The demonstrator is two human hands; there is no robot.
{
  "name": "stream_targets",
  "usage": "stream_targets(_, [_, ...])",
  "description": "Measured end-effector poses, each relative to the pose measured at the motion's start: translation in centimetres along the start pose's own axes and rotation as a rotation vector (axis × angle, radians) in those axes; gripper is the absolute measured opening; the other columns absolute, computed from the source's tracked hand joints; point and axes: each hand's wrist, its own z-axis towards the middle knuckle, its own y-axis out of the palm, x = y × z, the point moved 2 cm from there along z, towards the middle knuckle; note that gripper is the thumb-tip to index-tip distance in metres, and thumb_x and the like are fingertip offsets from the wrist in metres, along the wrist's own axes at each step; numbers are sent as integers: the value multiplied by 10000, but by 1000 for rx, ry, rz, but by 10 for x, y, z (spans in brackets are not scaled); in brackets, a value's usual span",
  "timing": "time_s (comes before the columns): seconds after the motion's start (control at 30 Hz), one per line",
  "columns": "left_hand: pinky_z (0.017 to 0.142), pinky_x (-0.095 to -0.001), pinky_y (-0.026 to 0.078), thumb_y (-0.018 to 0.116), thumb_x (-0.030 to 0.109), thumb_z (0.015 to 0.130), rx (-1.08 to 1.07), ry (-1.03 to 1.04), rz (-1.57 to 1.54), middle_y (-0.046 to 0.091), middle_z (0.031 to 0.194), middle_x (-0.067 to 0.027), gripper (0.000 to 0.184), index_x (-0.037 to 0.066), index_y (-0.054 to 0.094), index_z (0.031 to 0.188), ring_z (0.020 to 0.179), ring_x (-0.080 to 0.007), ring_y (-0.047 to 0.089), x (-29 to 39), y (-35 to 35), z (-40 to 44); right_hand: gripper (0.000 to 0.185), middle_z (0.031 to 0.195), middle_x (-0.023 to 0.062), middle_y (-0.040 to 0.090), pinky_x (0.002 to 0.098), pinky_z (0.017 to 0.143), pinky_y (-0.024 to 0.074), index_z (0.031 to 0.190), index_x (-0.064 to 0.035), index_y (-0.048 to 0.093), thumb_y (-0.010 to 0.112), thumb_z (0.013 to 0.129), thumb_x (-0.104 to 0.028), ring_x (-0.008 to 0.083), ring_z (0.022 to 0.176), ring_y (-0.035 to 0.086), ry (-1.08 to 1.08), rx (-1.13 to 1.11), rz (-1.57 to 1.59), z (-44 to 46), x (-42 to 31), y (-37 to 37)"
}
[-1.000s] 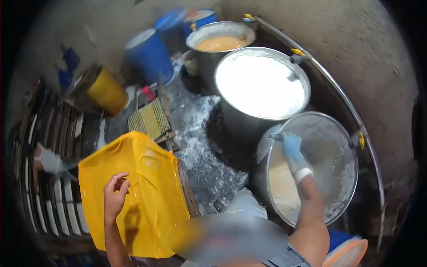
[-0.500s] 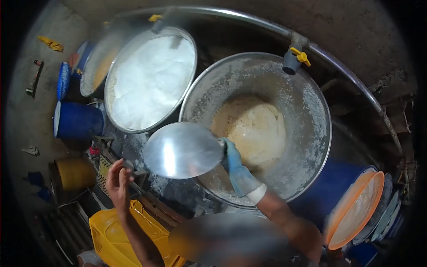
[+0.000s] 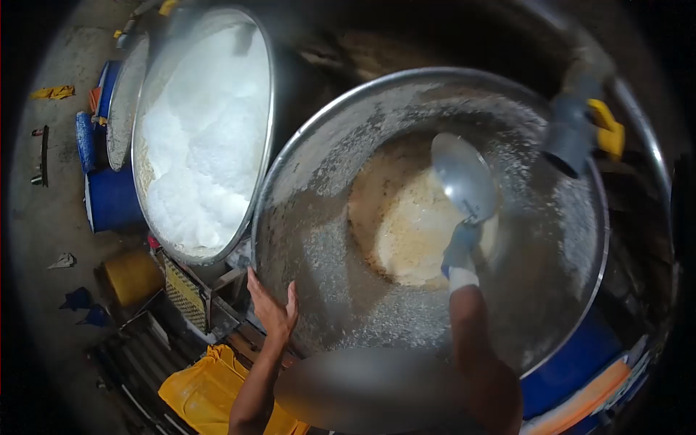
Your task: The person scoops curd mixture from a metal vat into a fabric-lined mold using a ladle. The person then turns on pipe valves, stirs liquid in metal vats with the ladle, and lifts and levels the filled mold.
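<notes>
My right hand [image 3: 462,250], in a blue glove with a pale cuff, grips a large round metal scoop [image 3: 464,177] by its short handle. The scoop is tilted inside a big metal vat [image 3: 312,246], over the pale yellowish mass [image 3: 417,228] at its bottom; whether it touches the mass I cannot tell. Bare and with fingers apart, my left hand [image 3: 273,308] is at the vat's near left rim, holding nothing. Contact with the rim is unclear.
Left of the vat stands a second metal vat [image 3: 270,130] of white fluffy material. A grey valve [image 3: 573,138] with a yellow handle hangs over the far right rim. Blue barrels [image 3: 116,199] and a yellow container [image 3: 134,279] stand at left; yellow sheeting [image 3: 206,391] lies below.
The scoop has moved right, from over the near left rim to inside the vat, in my right hand. My left hand has moved right, towards the rim. The view has shifted closer.
</notes>
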Motion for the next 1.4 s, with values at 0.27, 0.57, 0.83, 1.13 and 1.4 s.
stream_targets(0.27, [1195,-546,290,751,321,881,-79,-46,209,322,1550,-363,1053,-89,114,1612,1431,-511,361,0,-28,-11,174,719,20,606,352,512,467,890,-104,636,656,963,-261,182,603,585,195,-334,-102,32,-7,104])
stream_targets(0.57, [1246,-530,165,748,348,849,-109,-60,93,223,1610,-307,1109,-121,82,1602,1516,-418,224,4,-44,-15,152,619,13,563,342,391,368,833,-111,624,703,902,-221,158,461,518,360,-671,-302,37,25,116])
stream_targets(0.83, [1178,-486,341,860,282,770,-73,-77,41,391,1471,-337,1158,-105,145,1595,1381,-472,431,11,-21,-14,147,612,18,561,324,397,357,872,-108,616,691,925,-223,137,472,488,390,-790,-372,-36,33,52])
stream_targets(1.13, [1119,-501,429,812,343,889,46,39,-202,447,1513,-314,985,-65,250,1588,1348,-482,484,15,4,-23,116,681,20,591,319,426,429,904,-87,641,679,955,-184,141,494,516,479,-804,-588,-191,34,-115])
stream_targets(1.4, [1105,-476,465,672,346,1007,175,-217,-722,386,1589,-274,814,11,259,1624,1394,-439,480,-9,57,-88,93,683,17,593,314,436,447,909,-89,641,679,968,-151,137,505,532,509,-704,-534,-284,-18,-240])
